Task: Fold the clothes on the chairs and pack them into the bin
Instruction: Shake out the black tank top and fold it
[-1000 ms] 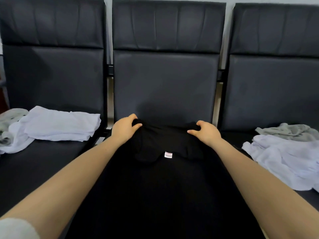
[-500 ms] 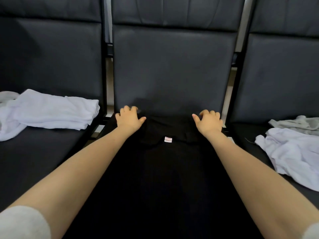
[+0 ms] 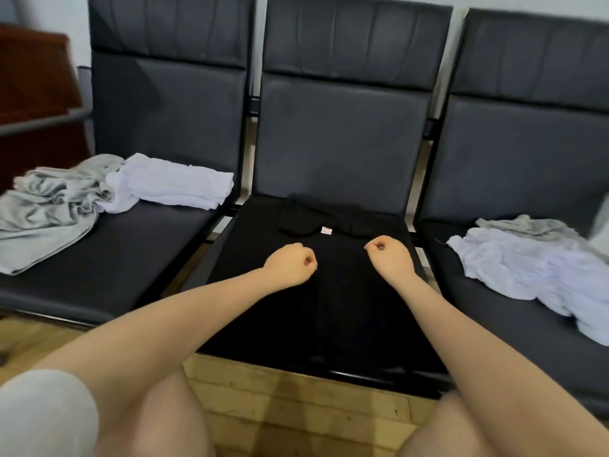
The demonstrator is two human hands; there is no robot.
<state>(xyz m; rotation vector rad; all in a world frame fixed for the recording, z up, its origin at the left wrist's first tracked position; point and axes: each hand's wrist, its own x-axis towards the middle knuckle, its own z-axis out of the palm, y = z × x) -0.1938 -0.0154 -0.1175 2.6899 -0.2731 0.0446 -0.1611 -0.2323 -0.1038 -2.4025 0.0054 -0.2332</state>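
I've pulled both hands back from the collar: left hand (image 3: 291, 263) and right hand (image 3: 390, 255) are now curled fists holding nothing, over the black T-shirt (image 3: 329, 291) spread flat across the middle chair seat (image 3: 425, 374), ready for folding.

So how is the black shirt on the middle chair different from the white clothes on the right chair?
The black shirt lies spread flat over the middle seat, while the white clothes sit crumpled in a heap. The black shirt is alone on its chair; the white clothes have a grey garment bunched behind them. The black shirt shows a small neck label; the white clothes show none. Both are unfolded.
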